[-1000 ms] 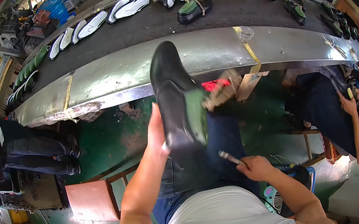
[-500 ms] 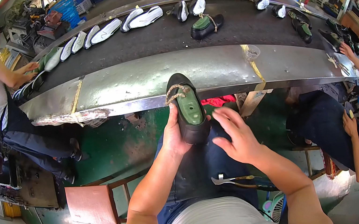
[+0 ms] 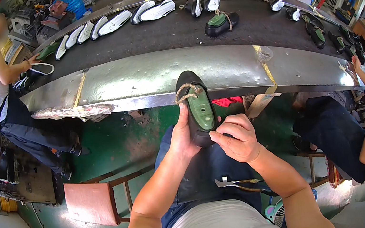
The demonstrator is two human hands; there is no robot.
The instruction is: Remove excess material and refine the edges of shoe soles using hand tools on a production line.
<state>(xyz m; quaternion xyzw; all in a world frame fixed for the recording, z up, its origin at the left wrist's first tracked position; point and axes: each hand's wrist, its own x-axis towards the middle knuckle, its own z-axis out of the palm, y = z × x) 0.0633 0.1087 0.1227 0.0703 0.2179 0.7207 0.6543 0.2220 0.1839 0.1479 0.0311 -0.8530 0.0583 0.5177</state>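
My left hand (image 3: 183,131) is wrapped round the left side of a black shoe (image 3: 193,129), holding it up in front of the bench with the toe pointing away. Inside the shoe sits a green last (image 3: 202,110), with a hole in its top and a knotted cord loop (image 3: 186,92) at its far end. At the heel end, my right hand (image 3: 239,138) has its fingers curled, thumb and forefinger pinching the shoe's rim. A metal hand tool with a curved head (image 3: 227,184) lies across my lap.
Beyond a metal ledge (image 3: 138,82), a dark belt (image 3: 132,42) carries white shoe uppers (image 3: 114,23) and another black shoe with a green last (image 3: 221,24). Co-workers sit or stand at left, right and far right. A padded stool (image 3: 91,202) stands at my left.
My right hand has moved left onto the shoe's heel, its spread fingers now closed in a pinch. My left hand keeps its hold. The left co-worker's hands now have a white loop beside them.
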